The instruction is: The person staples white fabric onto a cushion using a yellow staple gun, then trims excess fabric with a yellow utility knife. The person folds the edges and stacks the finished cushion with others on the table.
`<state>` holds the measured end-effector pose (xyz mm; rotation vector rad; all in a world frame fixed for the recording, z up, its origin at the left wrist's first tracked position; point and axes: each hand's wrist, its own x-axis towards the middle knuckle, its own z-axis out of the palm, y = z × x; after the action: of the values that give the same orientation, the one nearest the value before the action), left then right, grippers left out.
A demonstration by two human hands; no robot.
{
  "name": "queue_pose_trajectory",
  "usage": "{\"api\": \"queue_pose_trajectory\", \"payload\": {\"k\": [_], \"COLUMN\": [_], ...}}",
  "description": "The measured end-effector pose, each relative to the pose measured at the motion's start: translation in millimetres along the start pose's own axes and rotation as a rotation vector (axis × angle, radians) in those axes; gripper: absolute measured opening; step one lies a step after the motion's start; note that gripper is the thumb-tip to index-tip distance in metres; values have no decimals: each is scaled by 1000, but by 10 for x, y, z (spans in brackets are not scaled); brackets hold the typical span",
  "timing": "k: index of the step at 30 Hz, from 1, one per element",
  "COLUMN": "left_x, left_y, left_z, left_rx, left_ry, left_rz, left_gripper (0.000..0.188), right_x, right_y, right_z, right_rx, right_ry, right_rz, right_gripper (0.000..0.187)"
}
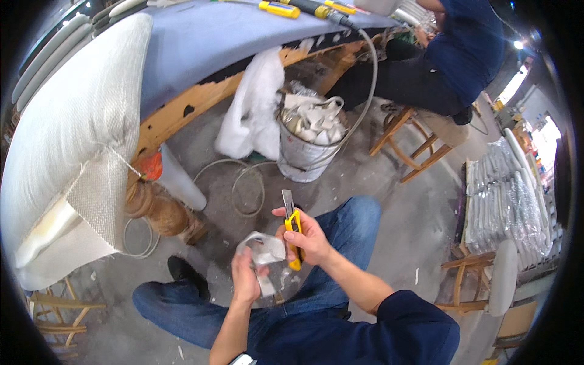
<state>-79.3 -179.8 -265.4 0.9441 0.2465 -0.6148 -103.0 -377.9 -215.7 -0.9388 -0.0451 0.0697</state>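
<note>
My right hand (pixel 314 239) is closed around a yellow snap-off utility knife (pixel 292 222), its broad metal blade slid out and pointing away from me. My left hand (pixel 244 277) grips a loop of whitish strip material (pixel 268 248), somewhat blurred, with one tail hanging down beside the palm. The top of the loop comes close to my right fingers; whether they touch it, I cannot tell. Both hands are above my lap, between my jeans-clad knees.
A metal bucket (pixel 304 166) full of scraps stands ahead, beside white batting (pixel 255 109) hanging from a padded table (pixel 201 45). A grey hose (pixel 373 73) loops down to the floor. At left is a woven-covered cushion (pixel 73 134). A co-worker (pixel 465 55) sits at far right.
</note>
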Motion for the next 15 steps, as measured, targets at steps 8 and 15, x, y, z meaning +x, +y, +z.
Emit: {"api": "queue_pose_trajectory", "payload": {"k": [8, 15], "left_x": [280, 1053], "left_y": [150, -201], "left_z": [-12, 490], "left_rx": [-32, 33], "left_ry": [206, 76], "left_rz": [-29, -224], "left_gripper": [31, 39], "right_x": [23, -78], "right_y": [-602, -562], "right_z": [-572, -965], "right_rx": [-383, 23], "right_ry": [292, 412], "right_rz": [-536, -659], "right_gripper": [44, 45]}}
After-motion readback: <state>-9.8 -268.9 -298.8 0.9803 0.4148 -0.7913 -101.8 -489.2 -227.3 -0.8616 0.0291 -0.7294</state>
